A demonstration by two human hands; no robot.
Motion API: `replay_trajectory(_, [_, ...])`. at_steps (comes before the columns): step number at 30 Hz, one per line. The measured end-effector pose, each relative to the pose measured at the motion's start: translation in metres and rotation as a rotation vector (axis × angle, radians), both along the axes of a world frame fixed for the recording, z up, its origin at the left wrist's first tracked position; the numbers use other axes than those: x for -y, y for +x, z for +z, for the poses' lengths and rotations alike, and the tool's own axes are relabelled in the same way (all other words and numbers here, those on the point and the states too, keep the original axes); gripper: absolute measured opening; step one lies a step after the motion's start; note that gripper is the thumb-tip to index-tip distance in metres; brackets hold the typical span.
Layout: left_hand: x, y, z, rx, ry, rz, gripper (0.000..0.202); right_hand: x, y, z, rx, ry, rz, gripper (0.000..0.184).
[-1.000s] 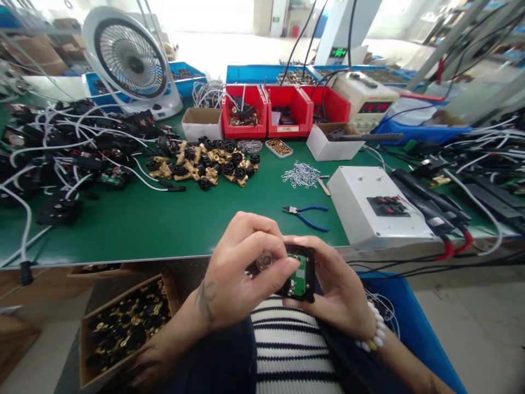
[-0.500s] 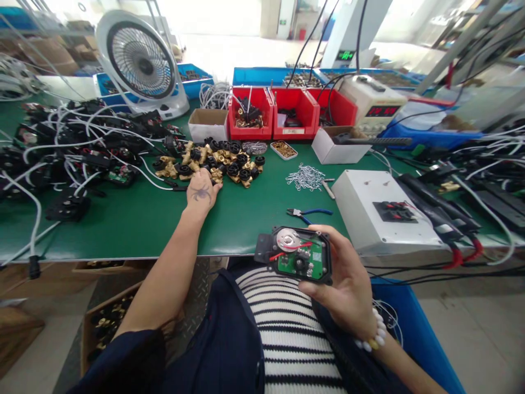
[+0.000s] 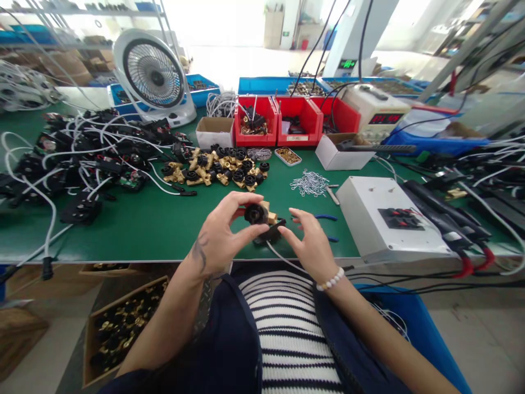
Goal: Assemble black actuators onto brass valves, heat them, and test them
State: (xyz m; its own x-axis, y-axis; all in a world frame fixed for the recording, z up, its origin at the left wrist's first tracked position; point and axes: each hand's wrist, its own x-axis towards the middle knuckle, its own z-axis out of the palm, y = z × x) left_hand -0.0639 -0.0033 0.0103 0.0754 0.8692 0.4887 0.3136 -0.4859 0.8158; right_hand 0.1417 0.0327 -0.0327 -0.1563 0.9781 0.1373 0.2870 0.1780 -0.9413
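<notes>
My left hand (image 3: 223,227) grips a brass valve fitting (image 3: 271,216) by its black plastic end, between thumb and fingers, near the table's front edge. Just below the fitting lies a black plastic housing (image 3: 272,234) with a white cable; its inside is out of sight. To the right of the housing is my right hand (image 3: 309,243), fingers apart and thumb close to it; whether the thumb touches I cannot tell. Blue-handled pliers (image 3: 327,218) lie behind the right hand, partly covered. More brass fittings (image 3: 221,167) are heaped beyond my left hand.
Wired black housings (image 3: 86,158) crowd the left side, beside a fan (image 3: 156,74). Red bins (image 3: 298,121) line the back. Wire clips (image 3: 309,183) lie in a pile, with a small tray of brass parts (image 3: 288,156) behind. A grey switch box (image 3: 389,219) stands right.
My left hand has come back from the heap with a brass fitting. My right hand has let go of the housing, which now lies near the table edge, its open side no longer showing.
</notes>
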Motion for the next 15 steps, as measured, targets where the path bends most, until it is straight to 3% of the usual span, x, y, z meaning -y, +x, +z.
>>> replay_trajectory(3, [0.020, 0.012, 0.016, 0.047, 0.044, -0.108, 0.040, 0.019, 0.008, 0.019, -0.079, -0.018, 0.140, 0.062])
replay_trajectory(5, [0.028, 0.019, 0.022, 0.066, 0.056, -0.189, 0.042, 0.033, 0.011, 0.031, -0.265, -0.124, 0.337, 0.070])
replay_trajectory(7, [0.032, 0.025, 0.024, 0.080, 0.056, -0.247, 0.044, 0.045, 0.013, 0.039, -0.460, -0.230, 0.467, 0.065])
replay_trajectory(10, [0.036, 0.032, 0.024, 0.089, 0.064, -0.252, 0.044, 0.056, 0.015, 0.045, -0.565, -0.268, 0.464, 0.051])
replay_trajectory(15, [0.041, 0.038, 0.024, 0.125, 0.060, -0.171, 0.043, 0.065, 0.015, 0.049, -0.605, -0.220, 0.409, 0.045])
